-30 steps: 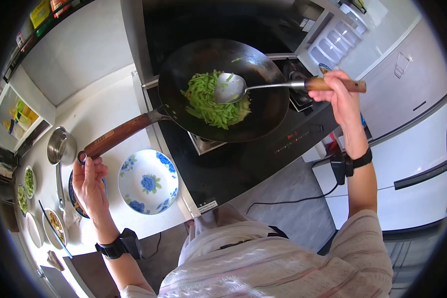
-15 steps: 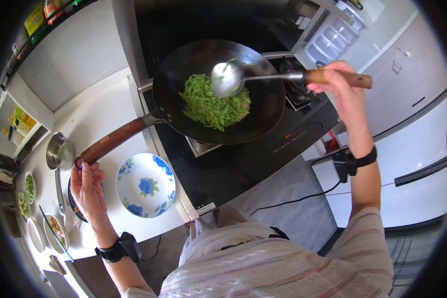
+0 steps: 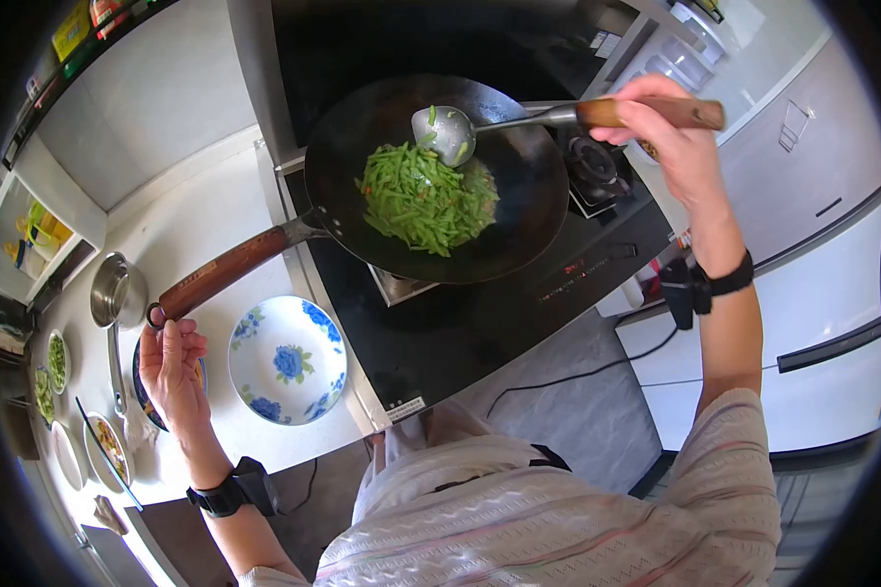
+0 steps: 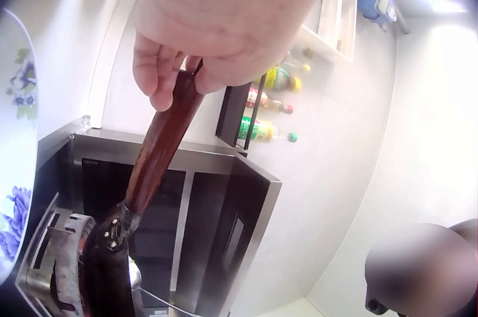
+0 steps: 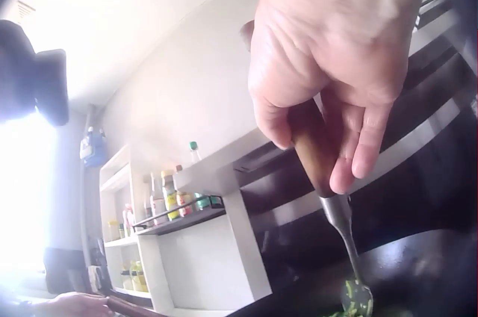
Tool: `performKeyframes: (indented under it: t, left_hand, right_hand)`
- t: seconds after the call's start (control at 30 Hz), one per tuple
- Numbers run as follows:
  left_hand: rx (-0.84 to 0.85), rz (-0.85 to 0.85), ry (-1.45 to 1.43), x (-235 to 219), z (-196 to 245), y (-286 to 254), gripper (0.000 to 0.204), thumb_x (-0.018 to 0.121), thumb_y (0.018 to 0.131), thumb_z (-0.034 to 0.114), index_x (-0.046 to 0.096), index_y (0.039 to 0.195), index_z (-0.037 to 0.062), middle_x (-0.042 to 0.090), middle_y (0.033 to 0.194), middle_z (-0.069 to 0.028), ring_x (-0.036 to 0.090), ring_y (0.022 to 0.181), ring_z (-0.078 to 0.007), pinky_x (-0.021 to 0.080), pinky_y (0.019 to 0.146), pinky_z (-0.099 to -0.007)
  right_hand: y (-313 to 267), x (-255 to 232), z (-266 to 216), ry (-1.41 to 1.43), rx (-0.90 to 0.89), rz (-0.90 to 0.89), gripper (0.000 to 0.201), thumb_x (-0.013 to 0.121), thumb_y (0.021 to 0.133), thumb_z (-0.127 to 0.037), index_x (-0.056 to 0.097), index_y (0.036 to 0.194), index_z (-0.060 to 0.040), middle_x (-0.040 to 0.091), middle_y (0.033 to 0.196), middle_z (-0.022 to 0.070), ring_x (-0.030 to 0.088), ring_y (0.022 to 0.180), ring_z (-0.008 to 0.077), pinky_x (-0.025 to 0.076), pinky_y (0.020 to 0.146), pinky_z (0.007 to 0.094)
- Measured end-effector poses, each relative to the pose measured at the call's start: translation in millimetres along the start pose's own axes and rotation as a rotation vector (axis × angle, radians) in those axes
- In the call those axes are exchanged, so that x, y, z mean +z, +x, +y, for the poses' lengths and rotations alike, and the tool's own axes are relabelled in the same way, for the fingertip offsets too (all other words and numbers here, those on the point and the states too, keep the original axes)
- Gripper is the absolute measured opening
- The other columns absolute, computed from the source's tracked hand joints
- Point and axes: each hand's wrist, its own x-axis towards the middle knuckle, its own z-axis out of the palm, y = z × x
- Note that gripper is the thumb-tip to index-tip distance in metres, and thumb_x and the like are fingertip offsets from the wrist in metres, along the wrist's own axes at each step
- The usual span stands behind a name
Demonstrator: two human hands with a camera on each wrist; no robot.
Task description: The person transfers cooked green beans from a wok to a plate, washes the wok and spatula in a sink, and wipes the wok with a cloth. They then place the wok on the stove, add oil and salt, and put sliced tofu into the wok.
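My left hand (image 3: pixel 174 374) pinches the end of the wok's wooden handle (image 3: pixel 227 269) between thumb and fingers; the left wrist view shows the same grip on the handle (image 4: pixel 166 134). The dark wok (image 3: pixel 524 210) sits on the stove, holding a mound of sliced green vegetables (image 3: pixel 421 201) with a few reddish bits. In my right hand (image 3: pixel 671 137) is the wooden handle of a metal cooking ladle (image 3: pixel 450 135), fingers curled round it. The ladle's bowl is at the far edge of the greens, with a few green pieces on it.
A white plate with blue flowers (image 3: pixel 289 362) lies on the counter beside the stove (image 3: pixel 460 338). Left of it are a steel saucepan (image 3: pixel 117 291), a dark-rimmed plate partly hidden behind my left hand, and several small dishes. A second burner (image 3: pixel 597 166) is right of the wok.
The ladle has moved from over the greens to the wok's far side, and my right hand has risen with it. My left hand keeps its hold on the wok handle.
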Motion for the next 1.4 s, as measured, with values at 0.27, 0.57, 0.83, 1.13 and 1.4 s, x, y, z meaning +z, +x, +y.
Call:
performKeyframes:
  t: [0.27, 0.57, 0.83, 1.13, 1.4]
  left_hand:
    - [0.165, -0.044, 0.696, -73.6, -55.3, -43.8, 0.040, 0.063, 0.083, 0.020, 0.052, 0.116, 0.0008, 0.060, 0.079, -0.0042, 0.056, 0.064, -0.0103, 0.044, 0.059, -0.0231]
    - [-0.577, -0.144, 0.089, -37.5, -61.9, -83.9, 0.035, 0.057, 0.084, 0.011, 0.047, 0.113, -0.0052, 0.061, 0.094, -0.0122, 0.063, 0.076, -0.0185, 0.055, 0.064, -0.0291]
    - [-0.703, -0.106, -0.151, -40.6, -67.5, -81.9, 0.032, 0.049, 0.074, -0.008, 0.051, 0.106, -0.0060, 0.061, 0.097, -0.0153, 0.062, 0.086, -0.0247, 0.053, 0.075, -0.0340]
    - [-0.593, -0.192, -0.200, 4.4, 2.7, -91.9, 0.034, 0.053, 0.073, -0.003, 0.052, 0.107, -0.0079, 0.061, 0.099, -0.0145, 0.060, 0.091, -0.0233, 0.047, 0.082, -0.0315]
    - [-0.422, -0.261, -0.164, 88.1, 38.5, -67.6, 0.031, 0.053, 0.079, 0.007, 0.052, 0.105, -0.0101, 0.061, 0.097, -0.0161, 0.061, 0.085, -0.0216, 0.049, 0.076, -0.0305]
  right_hand:
    - [-25.5, -32.7, 2.7, -0.006, 0.195, 0.207, 0.018, 0.060, 0.081, -0.013, 0.056, 0.091, 0.0005, 0.061, 0.083, 0.0124, 0.065, 0.066, 0.0221, 0.051, 0.059, 0.0249]
    - [-1.3, -98.5, -20.5, -0.124, 0.446, 0.142, 0.028, 0.058, 0.081, -0.023, 0.051, 0.097, -0.0013, 0.062, 0.087, 0.0156, 0.066, 0.065, 0.0205, 0.054, 0.054, 0.0255]
    - [-96.5, 20.9, 106.3, 0.732, 0.600, 0.392, 0.027, 0.056, 0.084, -0.025, 0.056, 0.103, -0.0054, 0.063, 0.093, 0.0179, 0.065, 0.076, 0.0276, 0.053, 0.066, 0.0357]
    - [-118.1, 6.2, 102.9, 0.765, 0.482, 0.488, 0.026, 0.056, 0.083, -0.024, 0.057, 0.101, -0.0049, 0.064, 0.092, 0.0173, 0.065, 0.076, 0.0257, 0.053, 0.064, 0.0319]
    - [-114.3, -5.2, 93.4, 0.737, 0.412, 0.502, 0.025, 0.055, 0.085, -0.025, 0.057, 0.100, -0.0048, 0.064, 0.091, 0.0167, 0.065, 0.074, 0.0252, 0.053, 0.062, 0.0304]
